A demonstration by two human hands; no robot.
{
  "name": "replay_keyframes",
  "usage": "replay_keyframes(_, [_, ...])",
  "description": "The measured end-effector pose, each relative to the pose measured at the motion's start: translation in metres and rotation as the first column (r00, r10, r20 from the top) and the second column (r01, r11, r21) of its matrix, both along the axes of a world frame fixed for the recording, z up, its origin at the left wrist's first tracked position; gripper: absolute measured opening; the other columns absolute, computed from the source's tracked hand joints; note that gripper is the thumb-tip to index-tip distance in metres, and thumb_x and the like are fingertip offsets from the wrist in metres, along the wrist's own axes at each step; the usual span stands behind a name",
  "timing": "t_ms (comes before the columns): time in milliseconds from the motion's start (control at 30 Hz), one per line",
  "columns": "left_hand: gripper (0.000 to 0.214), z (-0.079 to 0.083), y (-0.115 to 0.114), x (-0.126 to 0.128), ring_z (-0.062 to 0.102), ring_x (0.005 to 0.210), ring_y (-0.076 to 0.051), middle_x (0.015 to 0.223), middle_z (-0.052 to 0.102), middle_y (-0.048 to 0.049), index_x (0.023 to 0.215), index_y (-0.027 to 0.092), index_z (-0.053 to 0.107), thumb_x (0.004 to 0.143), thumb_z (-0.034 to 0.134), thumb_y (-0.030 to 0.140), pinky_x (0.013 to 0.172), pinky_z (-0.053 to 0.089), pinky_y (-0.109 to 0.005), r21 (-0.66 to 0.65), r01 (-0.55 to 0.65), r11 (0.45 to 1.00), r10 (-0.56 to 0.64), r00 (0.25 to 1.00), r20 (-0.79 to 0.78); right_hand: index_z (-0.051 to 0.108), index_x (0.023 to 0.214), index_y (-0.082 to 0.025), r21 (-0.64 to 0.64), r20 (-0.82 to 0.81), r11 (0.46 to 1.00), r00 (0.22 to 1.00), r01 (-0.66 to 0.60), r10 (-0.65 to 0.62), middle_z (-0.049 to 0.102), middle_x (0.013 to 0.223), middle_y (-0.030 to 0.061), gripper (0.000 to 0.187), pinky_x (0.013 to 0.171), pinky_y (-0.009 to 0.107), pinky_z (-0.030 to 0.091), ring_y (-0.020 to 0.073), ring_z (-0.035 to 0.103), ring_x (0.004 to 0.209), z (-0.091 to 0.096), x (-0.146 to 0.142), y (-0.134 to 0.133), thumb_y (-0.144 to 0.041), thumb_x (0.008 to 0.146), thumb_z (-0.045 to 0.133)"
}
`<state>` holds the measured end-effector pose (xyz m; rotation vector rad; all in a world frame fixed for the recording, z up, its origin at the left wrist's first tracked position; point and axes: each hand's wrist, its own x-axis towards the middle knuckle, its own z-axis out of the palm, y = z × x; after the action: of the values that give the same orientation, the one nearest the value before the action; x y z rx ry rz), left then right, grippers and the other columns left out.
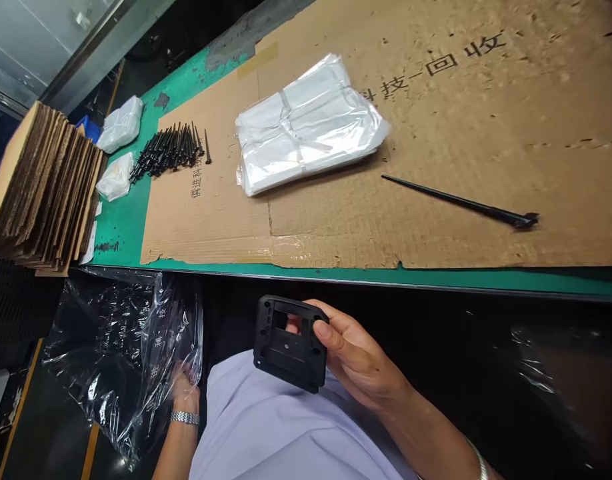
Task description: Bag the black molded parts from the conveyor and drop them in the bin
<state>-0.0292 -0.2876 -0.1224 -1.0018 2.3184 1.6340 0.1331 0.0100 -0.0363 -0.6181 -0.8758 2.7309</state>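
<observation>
My right hand [353, 350] is closed on a black plastic frame [289, 367], thumb on its near face and fingers behind. The frame has a rectangular window, and a fingertip shows through it. It is held tilted in front of my body, below the table edge. At the lower left, my left hand [185, 379] is at a large clear plastic bag [131, 340] with printed characters. Film and blur hide its fingers, so I cannot tell whether they grip anything. A single long black tapered plastic piece [461, 200] lies on the cardboard above my right hand.
A flat cardboard sheet [326, 230] covers much of the green table [119, 227]. On it lie a tied stack of clear bags [306, 127] and a pile of black tapered pieces [169, 150]. Cardboard pieces [46, 187] stand stacked at the left, near white wrapped bundles [120, 123].
</observation>
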Motion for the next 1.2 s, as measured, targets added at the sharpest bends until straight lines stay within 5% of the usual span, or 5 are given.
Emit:
replay_keyframes(233, [0.008, 0.026, 0.021, 0.022, 0.057, 0.066, -0.010, 0.083, 0.060, -0.0006, 0.087, 0.013, 0.057, 0.083, 0.053, 0.019, 0.056, 0.050, -0.026, 0.086, -0.156, 0.984, 0.147, 0.984, 0.102, 0.059, 0.079, -0.017, 0.000, -0.004, 1.000, 1.000, -0.013, 0.013, 0.055, 0.072, 0.0008, 0.040, 0.055, 0.022, 0.039, 0.0111, 0.048, 0.062, -0.002, -0.001, 0.000, -0.054, 0.067, 0.068])
replay_keyframes(533, [0.018, 0.070, 0.074, 0.029, 0.053, 0.047, -0.008, 0.051, 0.055, 0.0022, 0.059, 0.015, 0.054, 0.074, 0.064, 0.013, 0.049, 0.043, -0.018, 0.386, 0.106, 0.916, -0.186, 0.966, 0.178, 0.057, 0.080, -0.016, 0.011, 0.015, 1.000, 1.000, 0.006, -0.006, 0.055, 0.071, 0.0000, 0.037, 0.055, 0.022, 0.036, 0.0109, 0.046, 0.061, 0.008, -0.005, 0.003, -0.051, 0.069, 0.067])
replay_keyframes(733, [0.041, 0.103, 0.120, 0.039, 0.037, 0.038, -0.006, 0.036, 0.037, 0.0064, 0.045, 0.017, 0.044, 0.065, 0.071, 0.039, 0.044, 0.032, -0.018, 0.572, 0.595, 0.565, -0.709, 0.704, -0.032, 0.056, 0.079, -0.016, -0.038, 0.014, 0.999, 1.000, 0.027, -0.026, 0.055, 0.069, -0.0005, 0.040, 0.054, 0.020, 0.035, 0.0094, 0.046, 0.059, 0.019, -0.009, 0.003, -0.053, 0.068, 0.068])
replay_keyframes(967, [0.028, 0.143, 0.172, 0.034, 0.043, 0.050, -0.006, 0.058, 0.051, 0.0036, 0.077, 0.017, 0.059, 0.070, 0.066, 0.043, 0.050, 0.035, -0.019, 0.619, 0.719, 0.316, -0.826, 0.530, -0.194, 0.057, 0.075, -0.015, -0.048, -0.001, 0.997, 0.998, 0.065, -0.065, 0.055, 0.066, -0.0008, 0.042, 0.053, 0.020, 0.035, 0.0088, 0.047, 0.057, 0.035, -0.011, 0.001, -0.054, 0.066, 0.069])
replay_keyframes(1200, [0.032, 0.140, 0.186, 0.029, 0.041, 0.051, -0.006, 0.067, 0.055, 0.0024, 0.092, 0.021, 0.058, 0.071, 0.066, 0.042, 0.046, 0.032, -0.018, 0.614, 0.782, 0.104, -0.897, 0.340, -0.283, 0.060, 0.082, -0.014, -0.044, 0.038, 0.986, 0.986, 0.162, -0.161, 0.054, 0.067, -0.0010, 0.047, 0.051, 0.018, 0.035, 0.0078, 0.047, 0.056, 0.042, -0.014, 0.001, -0.056, 0.062, 0.072])
